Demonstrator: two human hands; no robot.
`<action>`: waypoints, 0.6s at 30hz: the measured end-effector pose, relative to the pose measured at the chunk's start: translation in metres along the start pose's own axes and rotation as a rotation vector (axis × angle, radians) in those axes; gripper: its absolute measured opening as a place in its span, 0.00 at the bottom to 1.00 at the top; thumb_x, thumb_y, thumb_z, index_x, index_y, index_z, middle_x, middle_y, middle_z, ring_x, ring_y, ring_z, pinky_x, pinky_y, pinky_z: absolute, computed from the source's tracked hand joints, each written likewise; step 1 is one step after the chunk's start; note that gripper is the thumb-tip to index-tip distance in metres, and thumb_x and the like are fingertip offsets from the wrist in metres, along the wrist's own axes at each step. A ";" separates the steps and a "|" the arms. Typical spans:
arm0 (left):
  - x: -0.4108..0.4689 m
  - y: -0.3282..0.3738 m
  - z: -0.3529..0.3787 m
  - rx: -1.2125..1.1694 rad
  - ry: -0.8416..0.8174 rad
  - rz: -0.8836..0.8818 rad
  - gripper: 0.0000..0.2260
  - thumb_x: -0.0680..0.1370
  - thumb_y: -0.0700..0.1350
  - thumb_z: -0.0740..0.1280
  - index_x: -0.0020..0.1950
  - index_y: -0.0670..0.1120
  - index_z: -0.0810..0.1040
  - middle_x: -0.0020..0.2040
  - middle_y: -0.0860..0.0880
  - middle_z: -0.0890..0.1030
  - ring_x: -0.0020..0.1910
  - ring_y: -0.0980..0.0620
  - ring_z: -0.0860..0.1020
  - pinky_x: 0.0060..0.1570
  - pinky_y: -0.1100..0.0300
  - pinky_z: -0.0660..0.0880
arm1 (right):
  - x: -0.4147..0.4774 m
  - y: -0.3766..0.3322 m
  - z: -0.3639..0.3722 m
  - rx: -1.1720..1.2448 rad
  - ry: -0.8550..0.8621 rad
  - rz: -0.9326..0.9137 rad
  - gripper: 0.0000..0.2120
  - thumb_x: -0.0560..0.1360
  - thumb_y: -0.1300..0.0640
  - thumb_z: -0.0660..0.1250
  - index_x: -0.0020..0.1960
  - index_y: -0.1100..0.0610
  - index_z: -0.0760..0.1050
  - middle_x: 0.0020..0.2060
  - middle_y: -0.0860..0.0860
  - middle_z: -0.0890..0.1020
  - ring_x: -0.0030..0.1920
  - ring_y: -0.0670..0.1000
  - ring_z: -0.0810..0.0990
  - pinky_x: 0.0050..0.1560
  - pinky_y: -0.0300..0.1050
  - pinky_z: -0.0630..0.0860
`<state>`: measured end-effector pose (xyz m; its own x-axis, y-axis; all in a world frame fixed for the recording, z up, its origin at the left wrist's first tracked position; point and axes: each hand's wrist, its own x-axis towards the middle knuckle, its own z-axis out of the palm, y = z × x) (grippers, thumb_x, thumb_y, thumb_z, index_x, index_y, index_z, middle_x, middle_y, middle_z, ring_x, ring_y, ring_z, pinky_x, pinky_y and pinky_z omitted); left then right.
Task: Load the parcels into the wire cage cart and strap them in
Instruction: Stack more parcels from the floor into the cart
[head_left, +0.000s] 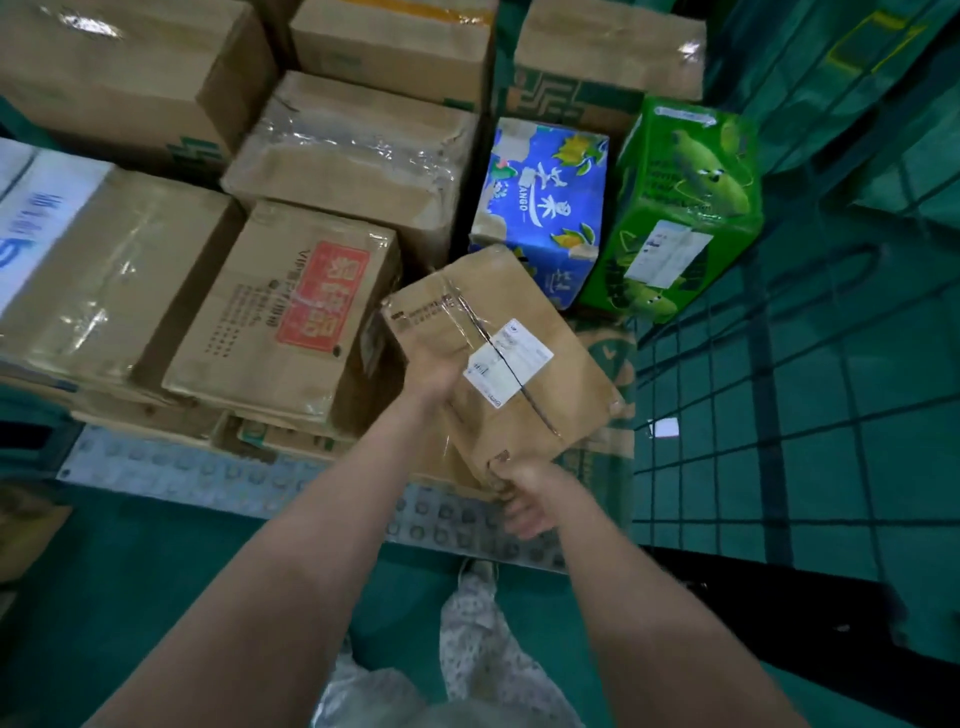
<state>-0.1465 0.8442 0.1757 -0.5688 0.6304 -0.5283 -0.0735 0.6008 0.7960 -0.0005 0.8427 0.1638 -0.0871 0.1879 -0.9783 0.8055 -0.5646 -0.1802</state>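
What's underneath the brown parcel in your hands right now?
Below the brown parcel, held by the left hand and right hand, a green-printed cardboard sheet shows at its right edge and a studded metal plate nearer. Anything directly beneath is covered.

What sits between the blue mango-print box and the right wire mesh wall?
A green printed cardboard carton stands between the blue mango-print box and the wire mesh wall; head view.

Matt brown cardboard parcel (498, 358), glossy tape, paper label (508, 362); glossy printed blue box (545, 208); studded metal floor plate (208, 475) lower left.
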 end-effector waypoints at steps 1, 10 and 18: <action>-0.003 -0.004 0.003 0.043 0.057 -0.007 0.29 0.76 0.45 0.66 0.74 0.40 0.60 0.72 0.41 0.66 0.70 0.43 0.65 0.66 0.56 0.62 | -0.003 -0.003 -0.013 -0.106 0.035 0.013 0.28 0.79 0.42 0.58 0.69 0.62 0.65 0.65 0.60 0.73 0.61 0.60 0.75 0.49 0.47 0.75; 0.000 -0.039 0.027 -0.122 0.079 -0.381 0.29 0.72 0.49 0.71 0.70 0.41 0.68 0.66 0.45 0.74 0.62 0.44 0.75 0.61 0.51 0.74 | 0.014 -0.038 -0.076 -0.112 0.668 -0.250 0.49 0.70 0.51 0.72 0.78 0.53 0.41 0.76 0.54 0.54 0.73 0.61 0.59 0.68 0.58 0.66; 0.009 0.001 -0.004 -0.006 0.171 -0.202 0.39 0.64 0.53 0.63 0.74 0.44 0.61 0.69 0.43 0.69 0.66 0.40 0.70 0.65 0.47 0.68 | 0.014 -0.024 -0.041 0.007 0.347 -0.139 0.24 0.77 0.45 0.65 0.65 0.61 0.69 0.56 0.60 0.77 0.44 0.60 0.82 0.45 0.52 0.81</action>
<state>-0.1544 0.8486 0.1732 -0.6722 0.4050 -0.6197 -0.2042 0.7032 0.6811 0.0025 0.8916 0.1590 0.0096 0.5236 -0.8519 0.7956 -0.5201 -0.3106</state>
